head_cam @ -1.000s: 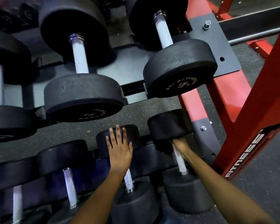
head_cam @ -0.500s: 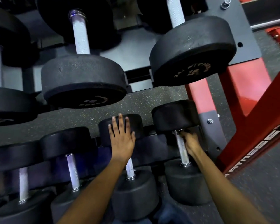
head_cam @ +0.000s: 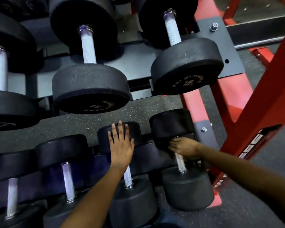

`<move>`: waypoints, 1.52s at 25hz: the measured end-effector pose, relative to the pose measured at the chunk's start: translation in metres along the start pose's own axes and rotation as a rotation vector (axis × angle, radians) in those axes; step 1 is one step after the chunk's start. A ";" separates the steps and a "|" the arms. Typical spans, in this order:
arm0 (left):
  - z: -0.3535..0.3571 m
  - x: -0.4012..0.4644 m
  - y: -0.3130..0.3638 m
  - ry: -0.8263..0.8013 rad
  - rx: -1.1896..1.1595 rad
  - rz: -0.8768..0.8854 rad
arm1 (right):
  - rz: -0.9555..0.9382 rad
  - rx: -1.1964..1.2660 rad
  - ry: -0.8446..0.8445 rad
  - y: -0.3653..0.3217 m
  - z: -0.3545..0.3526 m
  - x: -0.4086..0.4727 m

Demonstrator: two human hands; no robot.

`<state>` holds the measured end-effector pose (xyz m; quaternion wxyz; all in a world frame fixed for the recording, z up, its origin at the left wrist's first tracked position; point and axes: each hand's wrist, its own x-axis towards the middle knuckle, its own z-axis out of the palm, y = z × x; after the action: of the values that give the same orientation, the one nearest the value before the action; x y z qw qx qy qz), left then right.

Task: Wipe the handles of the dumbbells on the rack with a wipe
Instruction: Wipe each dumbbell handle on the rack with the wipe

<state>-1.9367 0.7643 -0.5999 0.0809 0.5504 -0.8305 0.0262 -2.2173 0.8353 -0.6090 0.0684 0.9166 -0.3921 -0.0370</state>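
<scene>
**Ana:** Two hands are down at the lower rack (head_cam: pixel 202 129), seen from the head camera. The right hand (head_cam: pixel 183 146) is curled around the top of the end dumbbell's handle (head_cam: pixel 179 162), just under its far head, holding what looks like a dark wipe (head_cam: pixel 161 143); blur makes that hard to confirm.

**Ben:** And the left hand (head_cam: pixel 121 145)?

**Ana:** Flat, fingers spread, resting on the neighbouring dumbbell (head_cam: pixel 118 130).

**Ben:** So how to wipe well?

**Ana:** I'd keep the cloth wrapped right round the handle and slide it along the full length toward the near head, twisting so the underside gets covered.
</scene>
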 end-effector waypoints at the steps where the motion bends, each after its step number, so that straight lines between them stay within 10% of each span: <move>1: 0.000 -0.002 0.000 0.005 0.002 0.003 | -0.038 -0.010 -0.085 0.014 -0.008 -0.013; 7: 0.002 0.000 -0.001 0.021 -0.001 -0.004 | -0.042 -0.114 -0.532 0.001 0.008 -0.008; 14: 0.004 -0.002 -0.002 0.034 0.004 0.011 | 0.202 -0.090 -0.065 -0.005 -0.001 -0.040; 20: 0.006 -0.001 -0.001 0.036 -0.020 0.004 | 1.676 0.745 0.045 -0.054 -0.006 -0.001; 26: 0.007 -0.001 -0.002 0.040 -0.033 0.010 | 1.720 1.053 -0.184 -0.050 0.021 0.070; 33: 0.007 -0.002 0.000 0.034 -0.026 -0.003 | 1.825 1.031 0.061 -0.067 0.013 0.076; 38: 0.006 -0.003 -0.002 0.011 0.003 0.003 | 1.702 2.149 0.372 -0.011 0.040 0.019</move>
<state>-1.9349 0.7651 -0.6066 0.0846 0.5493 -0.8307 0.0308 -2.2007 0.8251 -0.6508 -0.6126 -0.0088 -0.6464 0.4549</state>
